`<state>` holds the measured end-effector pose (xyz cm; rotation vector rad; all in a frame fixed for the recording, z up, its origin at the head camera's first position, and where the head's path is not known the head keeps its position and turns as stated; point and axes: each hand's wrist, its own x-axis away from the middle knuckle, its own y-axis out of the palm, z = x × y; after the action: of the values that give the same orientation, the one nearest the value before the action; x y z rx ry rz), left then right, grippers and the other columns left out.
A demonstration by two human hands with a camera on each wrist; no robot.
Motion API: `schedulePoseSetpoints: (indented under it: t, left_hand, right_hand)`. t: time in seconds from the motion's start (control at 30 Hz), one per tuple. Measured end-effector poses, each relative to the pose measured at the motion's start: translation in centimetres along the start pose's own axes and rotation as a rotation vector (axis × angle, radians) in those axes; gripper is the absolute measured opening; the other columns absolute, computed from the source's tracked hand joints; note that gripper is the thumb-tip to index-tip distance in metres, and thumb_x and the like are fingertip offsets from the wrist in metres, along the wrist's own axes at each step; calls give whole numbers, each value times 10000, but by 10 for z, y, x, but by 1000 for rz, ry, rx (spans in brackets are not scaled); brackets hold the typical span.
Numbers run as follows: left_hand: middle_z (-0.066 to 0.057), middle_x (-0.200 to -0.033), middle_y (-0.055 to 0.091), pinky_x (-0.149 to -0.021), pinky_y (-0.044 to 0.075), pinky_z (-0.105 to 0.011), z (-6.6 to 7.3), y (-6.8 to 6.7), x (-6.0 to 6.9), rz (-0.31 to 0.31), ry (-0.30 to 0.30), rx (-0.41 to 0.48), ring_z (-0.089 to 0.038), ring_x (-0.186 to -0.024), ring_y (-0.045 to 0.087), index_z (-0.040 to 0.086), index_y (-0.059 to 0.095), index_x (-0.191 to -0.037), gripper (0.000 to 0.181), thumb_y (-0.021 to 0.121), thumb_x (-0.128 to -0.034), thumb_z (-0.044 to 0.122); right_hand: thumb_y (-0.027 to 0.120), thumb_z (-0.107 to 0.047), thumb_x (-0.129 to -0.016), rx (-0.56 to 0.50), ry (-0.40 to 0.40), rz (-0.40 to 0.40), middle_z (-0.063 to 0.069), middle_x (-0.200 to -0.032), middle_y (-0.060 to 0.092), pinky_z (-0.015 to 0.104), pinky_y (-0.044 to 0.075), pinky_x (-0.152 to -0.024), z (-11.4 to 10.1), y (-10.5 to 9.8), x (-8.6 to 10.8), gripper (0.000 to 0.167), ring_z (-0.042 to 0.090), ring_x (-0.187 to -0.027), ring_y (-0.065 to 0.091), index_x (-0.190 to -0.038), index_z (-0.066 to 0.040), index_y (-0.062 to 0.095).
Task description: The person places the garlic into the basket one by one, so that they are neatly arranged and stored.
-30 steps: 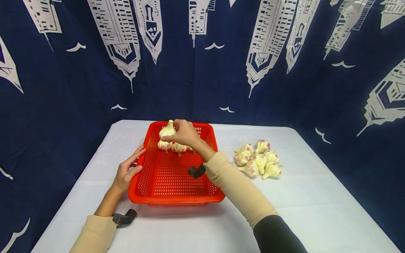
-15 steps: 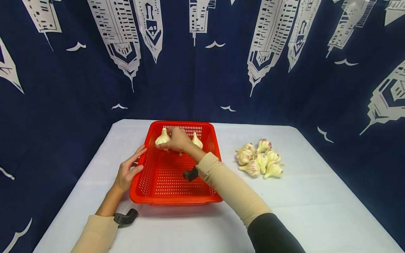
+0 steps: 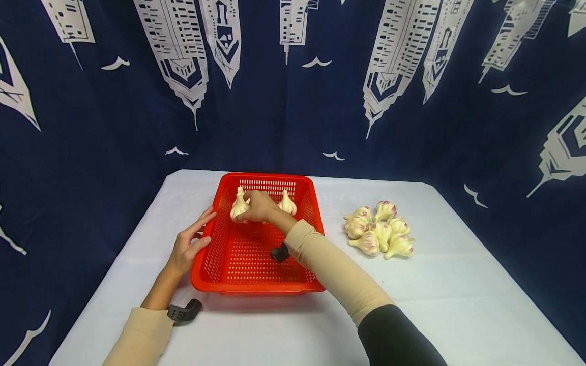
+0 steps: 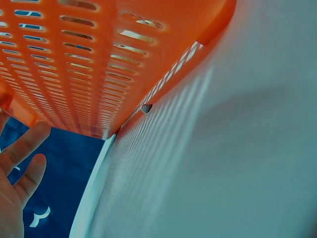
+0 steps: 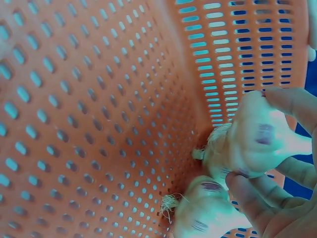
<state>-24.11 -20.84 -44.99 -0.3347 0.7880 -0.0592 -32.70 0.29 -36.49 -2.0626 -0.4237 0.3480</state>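
Held garlic bulb (image 3: pixel 239 206) is standing stalk-up in the back L part of the red basket (image 3: pixel 258 290), R hand (image 3: pixel 262 206) pinching it, fingertips curling round its sides; can't tell if it's bearing on the bulbs below. Vs 1 s ago, it's sitting lower: then stalk was reaching up near the back rim, w/ another bulb showing beneath. R forearm is lying lower too, so 2nd bulb (image 3: pixel 287 204), hidden then, is now showing R of the hand. R wrist cam: lower bulb (image 5: pixel 203 208), purple-streaked, roots out, is lying just beside the held one. L hand (image 3: pixel 185 246) is resting on the basket's L rim, fingers apart, thumb out, same as before. Outside, to the R, garlic pile (image 3: pixel 381 230) is lying loose, well apart from basket, looking unchanged. All of it is resting on a worktop (image 3: pixel 439 284) w/ white cover. Beige sleeves (image 3: pixel 339 269) are covering both forearms, black pieces (image 3: pixel 185 311) showing at the wrists. Behind & at sides, navy fabric (image 3: pixel 284 117) is hanging, printed w/ white upside-down towers & small gull-like shapes.
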Motion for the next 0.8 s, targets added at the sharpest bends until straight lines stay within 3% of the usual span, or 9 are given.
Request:
schedulePoseSetpoints:
  t: [0.07,0.13,0.3,0.47,0.8]
  left_hand:
    - [-211,-1481,450,-738,461,-227,1,0,0,-4,-5,-6,-69,-962,586,-38,549,-1370,549,500,-833,63]
    - [-212,-1483,447,-737,461,-229,1,0,0,-8,-8,-13,-69,-964,583,-39,547,-1371,549,503,-834,63]
    - [-216,-1480,451,-738,456,-224,1,-1,-1,-8,-10,-19,-77,-959,586,-43,549,-1367,545,500,-835,60]
    - [-217,-1482,447,-739,452,-212,0,-1,0,-11,-12,-17,-73,-966,584,-54,546,-1364,540,499,-838,60]
    - [-189,-1489,450,-745,446,-196,1,0,1,-13,-23,-36,-61,-981,576,-48,545,-1368,550,510,-835,80]
  right_hand:
    - [850,-301,-748,11,0,-20,86,-1102,690,253,502,-778,-1,1,0,589,187,-939,616,-1221,-22,637]
    - [842,-304,-759,37,-5,-40,77,-1079,692,277,465,-927,-1,3,-1,588,187,-957,621,-1224,-15,630]
    - [821,-353,-778,120,-27,-65,24,-959,709,436,175,-1177,-4,6,-3,581,168,-991,638,-1225,-30,637]
    - [806,-352,-789,178,-32,-112,-49,-780,677,470,79,-1189,-5,10,-6,484,163,-936,644,-1155,-66,671]
    - [815,-407,-781,226,0,-126,-66,-800,663,421,57,-1194,-4,13,-8,438,186,-1030,636,-1084,-112,704]
